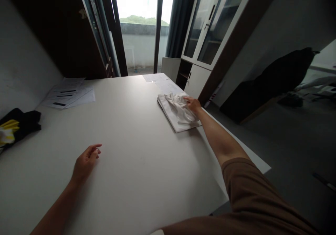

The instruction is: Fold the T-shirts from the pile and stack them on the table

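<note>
A crumpled white cloth point(180, 106) lies on top of a flat, folded white stack point(180, 127) toward the right edge of the white table point(126, 123). My right hand point(193, 105) reaches out to the cloth, its index finger stretched across the top and the other fingers curled into the fabric. Part of its grip is hidden. On the left, my left hand point(88, 159) hovers over or rests on the bare tabletop; its fingers are loosely bent and apart, with nothing in them.
Printed papers point(69, 93) lie at the far left, and more sheets point(164, 83) at the far end. A black and yellow item point(18, 126) sits on the left. Beyond the table stands a glass-fronted cabinet point(210, 25), its lower door point(170, 67) swung out.
</note>
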Demonstrator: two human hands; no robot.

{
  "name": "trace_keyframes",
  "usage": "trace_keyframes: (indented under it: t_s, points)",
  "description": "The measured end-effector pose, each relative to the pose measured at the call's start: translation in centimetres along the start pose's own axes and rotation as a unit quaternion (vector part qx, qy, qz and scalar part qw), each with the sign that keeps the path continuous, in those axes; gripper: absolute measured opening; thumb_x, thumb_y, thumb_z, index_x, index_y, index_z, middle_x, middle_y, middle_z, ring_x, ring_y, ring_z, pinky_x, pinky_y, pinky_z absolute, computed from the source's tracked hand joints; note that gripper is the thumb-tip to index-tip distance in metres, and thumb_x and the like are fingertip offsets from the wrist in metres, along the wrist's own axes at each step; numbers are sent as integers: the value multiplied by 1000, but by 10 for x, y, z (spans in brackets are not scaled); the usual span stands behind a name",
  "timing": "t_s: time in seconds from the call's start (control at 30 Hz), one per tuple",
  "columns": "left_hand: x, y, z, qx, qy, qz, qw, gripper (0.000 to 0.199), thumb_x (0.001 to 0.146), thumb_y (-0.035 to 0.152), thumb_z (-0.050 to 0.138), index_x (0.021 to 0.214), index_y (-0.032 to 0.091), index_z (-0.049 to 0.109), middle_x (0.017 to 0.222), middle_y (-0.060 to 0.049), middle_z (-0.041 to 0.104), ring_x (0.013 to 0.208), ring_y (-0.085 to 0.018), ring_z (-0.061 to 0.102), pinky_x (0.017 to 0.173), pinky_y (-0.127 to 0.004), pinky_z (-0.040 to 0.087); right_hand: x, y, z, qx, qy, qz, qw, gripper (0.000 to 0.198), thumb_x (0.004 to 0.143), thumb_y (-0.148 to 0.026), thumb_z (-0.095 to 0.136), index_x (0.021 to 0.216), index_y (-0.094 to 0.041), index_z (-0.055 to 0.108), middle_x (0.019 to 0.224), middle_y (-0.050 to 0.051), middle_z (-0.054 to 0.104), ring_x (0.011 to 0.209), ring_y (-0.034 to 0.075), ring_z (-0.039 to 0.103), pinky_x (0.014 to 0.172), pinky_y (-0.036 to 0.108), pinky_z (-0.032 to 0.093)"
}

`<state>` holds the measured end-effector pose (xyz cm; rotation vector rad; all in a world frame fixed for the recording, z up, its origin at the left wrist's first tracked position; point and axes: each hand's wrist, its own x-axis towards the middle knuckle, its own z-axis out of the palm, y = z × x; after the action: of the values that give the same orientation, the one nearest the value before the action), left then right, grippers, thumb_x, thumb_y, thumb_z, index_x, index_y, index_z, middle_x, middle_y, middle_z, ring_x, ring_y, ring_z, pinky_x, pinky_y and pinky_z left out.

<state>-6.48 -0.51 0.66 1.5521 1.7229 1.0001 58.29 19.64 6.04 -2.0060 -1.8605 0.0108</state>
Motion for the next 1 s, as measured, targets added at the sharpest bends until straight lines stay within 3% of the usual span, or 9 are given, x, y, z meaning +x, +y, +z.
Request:
trace_keyframes:
  t_s: [0.17,0.27,0.4,0.47,0.63,0.8,0.9,1.0]
  points:
    - [0,-1,0,-4,1,6,1000,51,89,59,55,120,21,69,90,-4,70,77,-20,67,67,-28,54,-10,9,-4,-12,-69,96,993,63,92,-37,60,153,-21,51,144,10,62,129,29,60,108,36,45]
    - [-1,4,0,-13,2,8,1000,51,87,58,56,119,20,70,88,-4,70,75,-20,67,67,-28,54,-32,16,-7,-22,-50,170,984,74,92,-50,59,157,-18,44,137,16,66,123,33,64,101,38,49]
    - [-1,8,0,-10,0,9,1000,50,86,58,57,117,21,71,88,-3,70,76,-20,67,71,-30,55,-62,16,-11,-71,-68,221,970,64,88,-57,61,137,-17,65,128,20,70,118,36,66,93,37,51]
    - [-1,6,0,-4,-3,10,1000,50,87,58,56,117,22,71,89,-3,70,77,-20,67,73,-30,55,-68,15,-14,-82,-85,213,970,57,86,-54,63,129,-18,69,127,19,71,117,35,66,91,35,51]
    - [0,2,-1,-2,-7,10,1000,51,88,58,55,120,21,69,91,-4,70,78,-20,67,71,-30,55,-61,23,-34,-65,-56,193,977,50,87,-43,64,133,-22,66,124,12,72,112,30,67,88,32,50]
    - [0,1,-1,-4,-14,15,1000,51,89,59,55,120,21,68,91,-4,69,78,-20,67,73,-31,56,-73,18,-51,-139,-56,195,969,49,88,-42,66,132,-19,65,130,21,65,119,38,60,94,45,49]
    - [1,0,0,-4,-14,20,1000,51,89,60,55,119,21,69,90,-4,70,80,-21,69,74,-31,57,-96,-9,-43,-169,38,112,979,45,94,-39,59,131,-15,62,134,25,59,126,41,51,102,52,43]
    - [2,0,1,-1,-14,23,1000,52,88,60,56,118,21,70,90,-5,71,82,-22,70,75,-31,57,-120,-47,-24,-123,25,1,992,35,100,-43,51,121,-19,65,125,19,63,118,35,55,102,45,44]
